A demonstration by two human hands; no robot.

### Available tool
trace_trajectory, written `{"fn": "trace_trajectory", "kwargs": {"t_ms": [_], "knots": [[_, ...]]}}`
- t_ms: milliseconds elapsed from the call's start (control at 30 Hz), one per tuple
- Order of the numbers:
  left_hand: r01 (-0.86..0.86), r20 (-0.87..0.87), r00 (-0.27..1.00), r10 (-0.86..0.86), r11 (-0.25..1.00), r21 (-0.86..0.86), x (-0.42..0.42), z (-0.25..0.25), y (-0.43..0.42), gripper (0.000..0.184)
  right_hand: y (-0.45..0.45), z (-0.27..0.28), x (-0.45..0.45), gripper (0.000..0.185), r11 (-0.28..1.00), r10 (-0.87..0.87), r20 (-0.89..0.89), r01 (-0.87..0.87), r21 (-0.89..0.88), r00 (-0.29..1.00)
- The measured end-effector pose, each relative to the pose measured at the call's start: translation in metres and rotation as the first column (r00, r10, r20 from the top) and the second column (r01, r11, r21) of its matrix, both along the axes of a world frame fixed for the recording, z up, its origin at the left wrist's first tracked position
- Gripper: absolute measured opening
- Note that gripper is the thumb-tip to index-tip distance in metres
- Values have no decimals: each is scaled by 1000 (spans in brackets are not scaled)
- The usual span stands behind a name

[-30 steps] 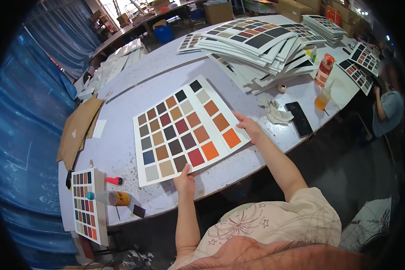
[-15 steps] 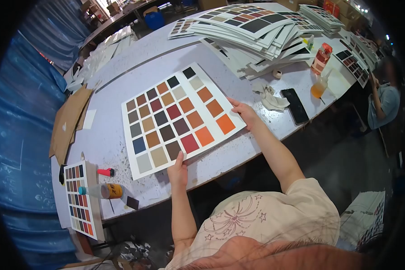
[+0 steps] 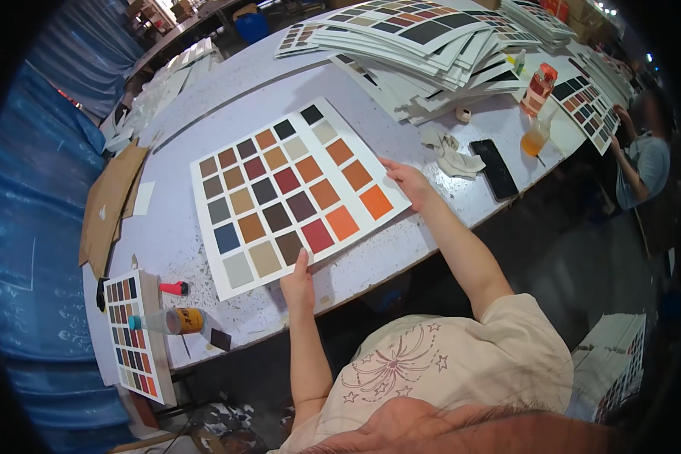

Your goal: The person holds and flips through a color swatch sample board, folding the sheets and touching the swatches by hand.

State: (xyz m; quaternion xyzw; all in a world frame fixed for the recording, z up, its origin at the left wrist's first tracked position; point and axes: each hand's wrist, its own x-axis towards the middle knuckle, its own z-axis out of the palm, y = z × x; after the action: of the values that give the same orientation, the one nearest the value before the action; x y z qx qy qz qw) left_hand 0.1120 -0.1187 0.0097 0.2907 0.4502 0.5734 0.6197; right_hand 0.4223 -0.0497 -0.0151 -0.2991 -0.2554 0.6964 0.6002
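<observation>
A white colour swatch card [image 3: 322, 157] with rows of coloured squares is held tilted over the table in front of me. My left hand [image 3: 299, 285] grips its near edge, thumb on top beside a dark brown square; the fingers are hidden beneath. At the card's right edge, my right hand [image 3: 408, 185] is closed on it near the orange squares, its other fingers partly under the card. The squares run through greys, browns, reds, oranges, black and navy. Whether the card's far side touches the table I cannot tell.
Stacked swatch cards [image 3: 408, 57] stand at the back. To the right are a phone [image 3: 494, 169], a crumpled cloth [image 3: 452, 153], a red bottle [image 3: 538, 91] and an amber bottle [image 3: 536, 139]. At left lie another card stack [image 3: 132, 333] and a clear bottle [image 3: 181, 321]. A co-worker [image 3: 647, 163] handles cards.
The card sits slightly further left in view, with both hands still on it. At the far right, the co-worker's card has shifted and shows more of its face.
</observation>
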Motion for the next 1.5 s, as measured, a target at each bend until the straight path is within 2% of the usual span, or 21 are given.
{"fn": "trace_trajectory", "kwargs": {"t_ms": [267, 467, 867, 967, 1167, 1500], "knots": [[5, -27, 1000, -5, 1000, 6, 0, -1, 0, 42, 4, -6, 1, 51, 1000, 8, -52, -8, -7, 999], [-20, 28, 999, 21, 1000, -2, 0, -6, 2, 43, -1, 4, -1, 54, 1000, -2, 3, 2, -8, 1000], [-30, 69, 997, 32, 999, -25, -1, 3, 4, 40, 2, -1, -1, 53, 1000, 18, -70, -17, 21, 997], [-36, 91, 995, 38, 999, -28, -3, 0, 5, 40, -6, 15, -4, 52, 1000, -16, -42, 16, 1, 999], [-43, 86, 995, 45, 999, -26, -2, 5, 4, 41, -6, 13, -3, 50, 999, -17, -31, 19, 51, 999], [-35, 62, 997, 37, 999, -26, -4, 2, 4, 40, -9, 19, -5, 47, 999, -22, -12, 22, 23, 1000]]}}
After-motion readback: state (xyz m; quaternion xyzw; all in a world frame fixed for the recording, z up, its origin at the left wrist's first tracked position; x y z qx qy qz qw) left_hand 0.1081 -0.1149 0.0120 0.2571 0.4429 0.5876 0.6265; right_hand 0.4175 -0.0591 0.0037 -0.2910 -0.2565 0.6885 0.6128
